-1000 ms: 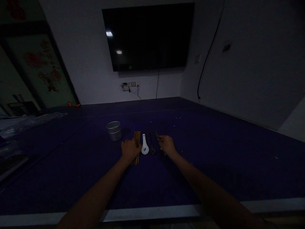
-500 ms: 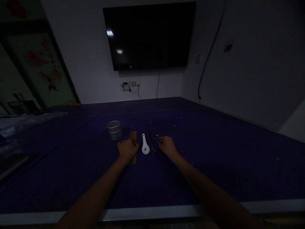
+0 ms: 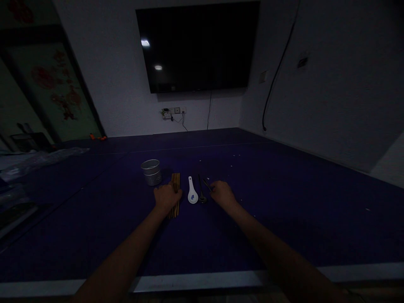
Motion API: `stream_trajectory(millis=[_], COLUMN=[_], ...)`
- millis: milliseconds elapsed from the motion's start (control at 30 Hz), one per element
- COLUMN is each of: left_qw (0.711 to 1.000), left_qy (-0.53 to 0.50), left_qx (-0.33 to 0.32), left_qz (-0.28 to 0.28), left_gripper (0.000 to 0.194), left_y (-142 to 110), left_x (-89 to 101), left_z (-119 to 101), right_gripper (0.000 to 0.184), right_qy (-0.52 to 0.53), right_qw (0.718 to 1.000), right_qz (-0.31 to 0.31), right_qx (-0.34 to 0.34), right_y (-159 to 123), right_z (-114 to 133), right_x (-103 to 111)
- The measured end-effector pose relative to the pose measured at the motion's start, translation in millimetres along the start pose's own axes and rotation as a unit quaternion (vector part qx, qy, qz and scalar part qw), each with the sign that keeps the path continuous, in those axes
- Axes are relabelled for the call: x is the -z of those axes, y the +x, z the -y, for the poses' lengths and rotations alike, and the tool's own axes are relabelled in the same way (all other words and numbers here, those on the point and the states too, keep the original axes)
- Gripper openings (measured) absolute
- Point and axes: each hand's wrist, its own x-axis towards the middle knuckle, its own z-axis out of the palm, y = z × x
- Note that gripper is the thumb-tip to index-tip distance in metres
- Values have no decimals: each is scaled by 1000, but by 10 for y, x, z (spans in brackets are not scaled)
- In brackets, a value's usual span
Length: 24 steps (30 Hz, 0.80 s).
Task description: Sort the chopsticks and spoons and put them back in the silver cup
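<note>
My left hand (image 3: 166, 198) is closed around the middle of a bundle of wooden chopsticks (image 3: 176, 180) lying on the purple table. To their right lies a white soup spoon (image 3: 192, 196) with a blue mark in its bowl. Beside it is a dark metal spoon (image 3: 202, 198), its thin handle pointing away from me. The fingers of my right hand (image 3: 222, 193) pinch a slim dark utensil (image 3: 207, 184); its far end slants up to the left, and its near end is hidden under the hand. A silver metal cup (image 3: 152, 173) stands upright just beyond my left hand.
The purple tabletop (image 3: 284, 210) has a pale front edge (image 3: 233, 279), and small white specks lie on it. Clear plastic wrapping (image 3: 44, 159) is at the far left. A wall-mounted television (image 3: 202, 46) hangs behind, above sockets (image 3: 173, 111) with cables.
My left hand has shifted slightly left together with the chopsticks. The slim utensil at my right hand shows more clearly; that hand has barely moved. The cup and the two spoons stay in place.
</note>
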Motion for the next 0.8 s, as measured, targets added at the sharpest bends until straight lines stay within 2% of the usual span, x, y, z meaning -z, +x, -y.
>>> stream_trajectory(millis=[100, 200, 300, 400, 467, 567, 800], left_qw=[1000, 998, 985, 954, 934, 918, 912], left_qy=[-2, -16, -55, -95, -108, -120, -103], left_qx=[-3, -33, -132, -258, -319, -365, -394], left_qz=[-13, -55, -100, -122, -116, -96, -53], left_gripper=[52, 51, 45, 35, 33, 37, 47], left_y=[3, 4, -4, -37, -72, -125, -152], left_x=[0, -5, -29, -58, -67, -61, -51], left_z=[19, 30, 21, -18, -55, -102, -108], right_gripper=[27, 27, 25, 22, 21, 21, 31], right_qy=[2, 7, 13, 15, 16, 25, 51], right_qw=[1000, 1000, 1000, 1000, 1000, 999, 997], right_qz=[2, -1, -5, -6, -6, -2, -9], right_qx=[0, 5, 13, 16, 22, 30, 58], right_y=[6, 2, -9, -16, -12, 6, 11], right_z=[-2, 5, 25, 47, 54, 55, 72], right_x=[-4, -4, 0, 6, 8, 0, -15])
